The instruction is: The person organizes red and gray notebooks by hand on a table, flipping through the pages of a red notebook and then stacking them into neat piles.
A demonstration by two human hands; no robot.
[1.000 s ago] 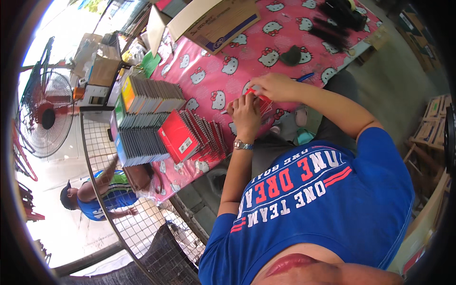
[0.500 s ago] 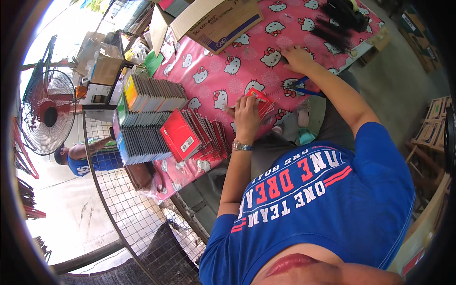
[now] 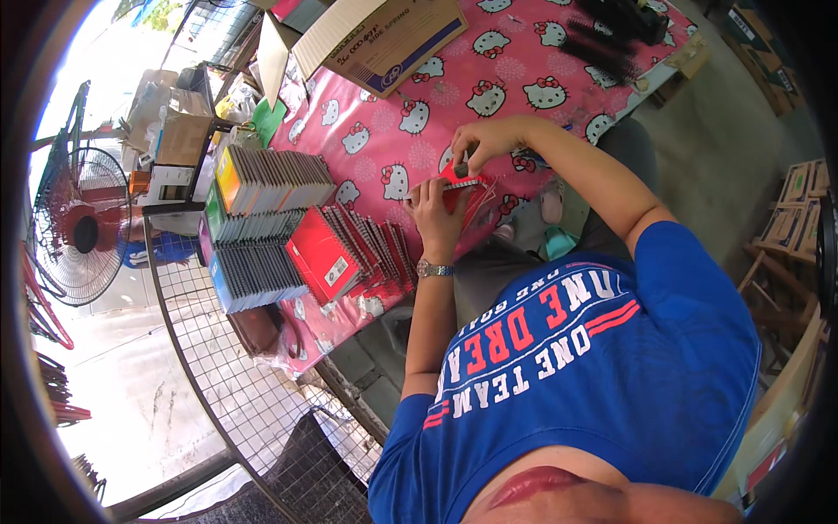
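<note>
A red notebook with a spiral binding lies on the desk, close to the near edge and to the right of the stacked notebooks. The left hand is clamped on its left side, fingers bunched and thumb reaching across. The right hand pinches a small dark lump between thumb and fingers, just over the spiral; whether the lump touches the wire is too small to tell. A second ago that lump lay on the desk farther from the near edge, and half a second ago the right hand was stretched out to it; now both hands are together at the notebook. The left hand has stayed on the notebook throughout.

A blue-handled tool, in plain sight half a second ago, is now mostly covered by the right forearm. Toward the desk's left end stand a fanned pile of red notebooks, a row of blue notebooks and a row of yellow notebooks. A cardboard box sits toward the far edge, and black bristly things lie near the right end. Beyond the desk's left end, a co-worker's blue clothing shows partly behind the fan; more of that person showed earlier.
</note>
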